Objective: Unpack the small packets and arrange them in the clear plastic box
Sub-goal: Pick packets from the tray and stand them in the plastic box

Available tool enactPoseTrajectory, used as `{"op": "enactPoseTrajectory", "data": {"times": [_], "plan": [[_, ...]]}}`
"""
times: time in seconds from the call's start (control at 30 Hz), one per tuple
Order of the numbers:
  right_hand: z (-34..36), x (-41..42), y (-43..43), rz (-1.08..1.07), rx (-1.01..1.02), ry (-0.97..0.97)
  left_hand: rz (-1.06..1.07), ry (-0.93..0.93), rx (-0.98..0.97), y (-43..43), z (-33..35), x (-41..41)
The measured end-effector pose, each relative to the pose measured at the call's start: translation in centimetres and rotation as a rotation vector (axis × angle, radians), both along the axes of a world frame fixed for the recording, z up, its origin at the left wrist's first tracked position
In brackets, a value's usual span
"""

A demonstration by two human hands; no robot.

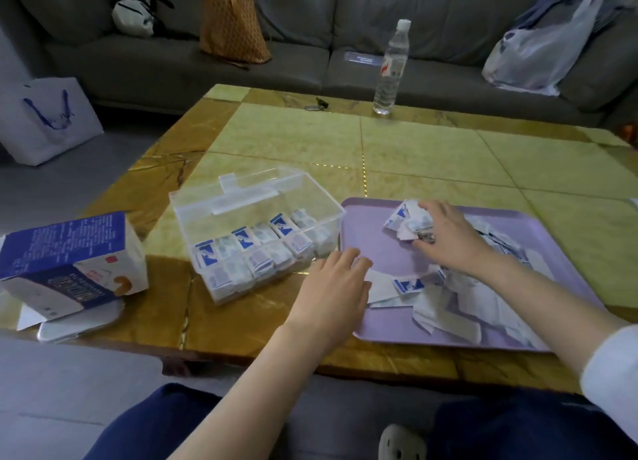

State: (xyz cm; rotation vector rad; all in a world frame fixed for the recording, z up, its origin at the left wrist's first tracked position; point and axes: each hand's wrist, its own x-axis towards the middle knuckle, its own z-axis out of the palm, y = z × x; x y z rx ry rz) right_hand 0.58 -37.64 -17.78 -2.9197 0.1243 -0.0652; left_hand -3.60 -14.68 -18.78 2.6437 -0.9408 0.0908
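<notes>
White-and-blue packets (411, 223) lie bunched under the right hand (445, 238), seemingly gripped.

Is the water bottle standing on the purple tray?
No, the water bottle stands upright at the table's far edge, well apart from the purple tray.

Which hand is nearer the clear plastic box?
Left. The left hand lies beside the box, at its near right corner; the right hand grips packets farther right on the tray.
</notes>
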Motion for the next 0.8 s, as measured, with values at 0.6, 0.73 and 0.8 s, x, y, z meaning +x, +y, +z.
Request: {"op": "enactPoseTrajectory", "data": {"times": [0.6,0.73,0.8], "plan": [[-0.1,0.7,0.1,0.032,0.071,0.027,0.123,0.073,0.222,-4.5,-0.8,1.6],[-0.1,-0.9,2.2,0.064,0.163,-0.039,0.240,0.123,0.106,-4.9,-0.6,1.7],[0.3,-1.6,3.1,0.050,0.252,-0.092,0.283,0.110,0.092,-5.0,-0.4,1.6]]}}
